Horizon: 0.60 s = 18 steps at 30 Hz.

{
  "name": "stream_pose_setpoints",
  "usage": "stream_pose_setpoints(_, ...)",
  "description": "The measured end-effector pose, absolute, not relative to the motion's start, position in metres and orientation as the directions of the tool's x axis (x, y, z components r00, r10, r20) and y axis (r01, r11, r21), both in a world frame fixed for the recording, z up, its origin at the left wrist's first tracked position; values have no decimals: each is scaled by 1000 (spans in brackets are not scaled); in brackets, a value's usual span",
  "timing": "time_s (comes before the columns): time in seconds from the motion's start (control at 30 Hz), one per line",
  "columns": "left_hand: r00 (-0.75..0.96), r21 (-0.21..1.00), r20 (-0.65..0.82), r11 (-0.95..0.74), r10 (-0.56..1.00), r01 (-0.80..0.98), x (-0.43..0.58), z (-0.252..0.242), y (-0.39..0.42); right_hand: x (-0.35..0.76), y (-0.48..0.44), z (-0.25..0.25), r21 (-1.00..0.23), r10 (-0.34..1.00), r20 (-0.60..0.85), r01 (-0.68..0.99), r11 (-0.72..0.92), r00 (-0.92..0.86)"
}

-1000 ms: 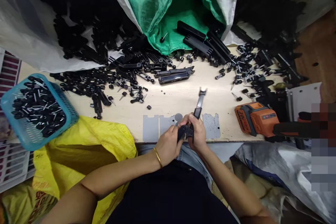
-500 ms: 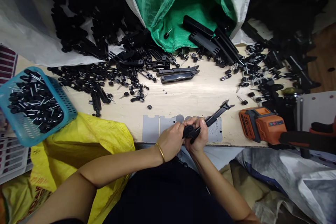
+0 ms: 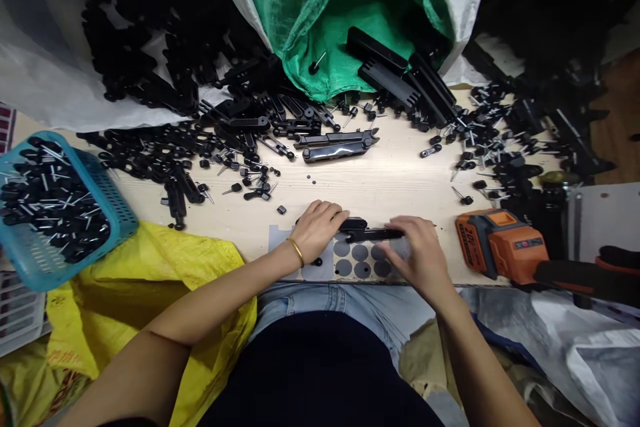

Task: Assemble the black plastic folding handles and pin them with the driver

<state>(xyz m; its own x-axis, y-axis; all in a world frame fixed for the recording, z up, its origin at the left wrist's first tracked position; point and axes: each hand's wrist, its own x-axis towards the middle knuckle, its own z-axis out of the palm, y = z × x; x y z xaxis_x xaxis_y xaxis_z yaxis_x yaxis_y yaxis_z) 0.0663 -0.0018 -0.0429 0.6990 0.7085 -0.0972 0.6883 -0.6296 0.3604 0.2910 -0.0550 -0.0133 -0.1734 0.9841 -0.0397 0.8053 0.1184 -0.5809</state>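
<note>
A black plastic folding arm (image 3: 374, 235) lies lengthwise at the bench's front edge, over a grey sheet (image 3: 359, 252) with round cut pieces. My left hand (image 3: 320, 230), with a gold bangle at the wrist, is closed over the arm's left end, which it hides. My right hand (image 3: 420, 247) is at the other end, slightly blurred. Its thumb and fingers are apart, the fingertips by the arm. Farther back on the bench rest two similar black arms (image 3: 335, 150). A small black knob (image 3: 317, 261) sits just below my left hand.
An orange power tool battery (image 3: 485, 240) and its tool lie at the right. Black-headed screws fill a blue basket (image 3: 117, 203) at the left. Loose black parts (image 3: 150, 157) and screws (image 3: 493, 133) line the back, before a green sack (image 3: 310, 27). A yellow sack (image 3: 200, 253) hangs in front.
The folding arm has gone from a slanted hold in both hands to lying level on the bench. My left hand moved left along it; my right hand moved right and its fingers opened.
</note>
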Motion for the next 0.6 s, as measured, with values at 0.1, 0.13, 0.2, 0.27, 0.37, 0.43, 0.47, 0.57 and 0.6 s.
stream_pose_setpoints(0.1, 720, 372, -85, -649, 688, 664, 64, -50, -1, 278, -45, -36, -445, 924, 3, 827, 344, -383)
stream_pose_setpoints(0.13, 730, 370, -77, -660, 679, 654, 64, -52, 0, 276, -43, -43, -424, 912, 11, 824, 376, -410)
stream_pose_setpoints(0.2, 748, 356, -63, -685, 660, 635, 63, -53, 2, 276, -40, -55, -406, 899, 37, 815, 413, -437)
stream_pose_setpoints(0.27, 760, 340, -59, -703, 647, 625, 64, -52, 3, 279, -40, -61, -410, 887, 50, 800, 438, -460)
stream_pose_setpoints(0.37, 759, 331, -71, -703, 647, 630, 65, -49, 2, 279, -42, -59, -418, 890, 36, 802, 427, -455)
stream_pose_setpoints(0.43, 761, 324, -84, -704, 644, 632, 65, -48, 2, 278, -43, -53, -442, 906, 7, 811, 383, -423)
stream_pose_setpoints(0.47, 763, 319, -91, -707, 640, 631, 64, -48, 4, 280, -42, -50, -479, 907, -24, 801, 358, -420)
stream_pose_setpoints(0.57, 781, 309, -109, -726, 615, 615, 64, -48, 17, 296, -26, -42, -664, 902, -129, 711, 231, -413)
stream_pose_setpoints(0.6, 789, 308, -113, -734, 604, 606, 64, -48, 23, 305, -15, -41, -687, 930, -132, 708, 163, -342)
